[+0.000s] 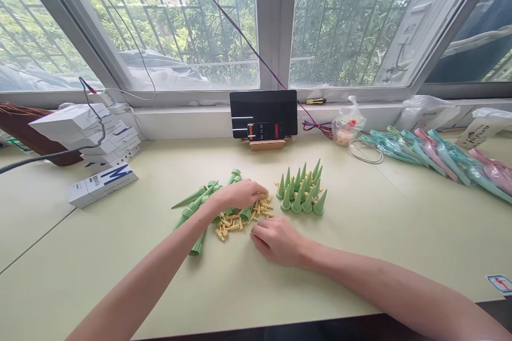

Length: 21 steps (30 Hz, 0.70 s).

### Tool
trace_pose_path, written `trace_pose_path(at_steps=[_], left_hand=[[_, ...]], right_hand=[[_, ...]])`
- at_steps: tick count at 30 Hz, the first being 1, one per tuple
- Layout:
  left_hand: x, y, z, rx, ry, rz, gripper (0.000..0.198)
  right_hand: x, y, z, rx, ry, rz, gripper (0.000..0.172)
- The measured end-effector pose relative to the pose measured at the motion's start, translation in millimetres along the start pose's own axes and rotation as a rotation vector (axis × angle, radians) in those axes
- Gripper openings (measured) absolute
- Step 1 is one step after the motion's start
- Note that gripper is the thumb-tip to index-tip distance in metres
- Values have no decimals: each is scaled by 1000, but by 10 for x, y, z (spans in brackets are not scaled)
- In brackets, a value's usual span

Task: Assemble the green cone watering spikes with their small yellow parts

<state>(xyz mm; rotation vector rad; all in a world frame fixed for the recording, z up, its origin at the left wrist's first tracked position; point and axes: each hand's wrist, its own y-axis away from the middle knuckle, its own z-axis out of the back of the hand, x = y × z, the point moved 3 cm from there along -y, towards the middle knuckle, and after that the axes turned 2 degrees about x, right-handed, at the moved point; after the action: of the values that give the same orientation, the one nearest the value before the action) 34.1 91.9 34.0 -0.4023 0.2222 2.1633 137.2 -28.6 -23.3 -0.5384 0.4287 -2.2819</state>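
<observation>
My left hand (pixel 242 193) reaches over a loose pile of small yellow plastic pegs (pixel 236 222), its fingertips bent down at the far right edge of the pile. Whether a peg is between those fingers is hidden. Close to the pile's near side, my right hand (pixel 278 240) rests on the table with its fingers curled in; what they hold, if anything, does not show. Left of the pegs lie nested stacks of hollow green plastic cones (pixel 194 208), partly covered by my left forearm. Several green cones (pixel 296 203) stand upright in rows to the right, with yellow pegs among them.
A phone (pixel 265 131) showing a timer leans on a black tablet (pixel 264 106) at the back. White boxes (pixel 103 185) are at the left. Bagged teal and pink straps (pixel 436 155) and a plastic bag (pixel 347 123) lie at the back right of the table (pixel 384 218).
</observation>
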Motion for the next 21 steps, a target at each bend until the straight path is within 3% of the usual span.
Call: trace_pose_path(at_steps=[3, 7, 9, 14, 21], left_hand=[[35, -17, 165, 191, -12, 122, 36], [294, -121, 374, 75, -101, 353, 51], [428, -165, 369, 92, -109, 389, 54], [547, -172, 261, 127, -61, 351, 61], [372, -72, 111, 121, 54, 234, 60]], right_hand=[[3, -4, -1, 5, -9, -2, 25], [-7, -5, -14, 9, -23, 5, 23], [-19, -7, -22, 4, -30, 4, 22], [-34, -30, -31, 10, -33, 4, 20], [-47, -53, -9, 15, -35, -7, 22]])
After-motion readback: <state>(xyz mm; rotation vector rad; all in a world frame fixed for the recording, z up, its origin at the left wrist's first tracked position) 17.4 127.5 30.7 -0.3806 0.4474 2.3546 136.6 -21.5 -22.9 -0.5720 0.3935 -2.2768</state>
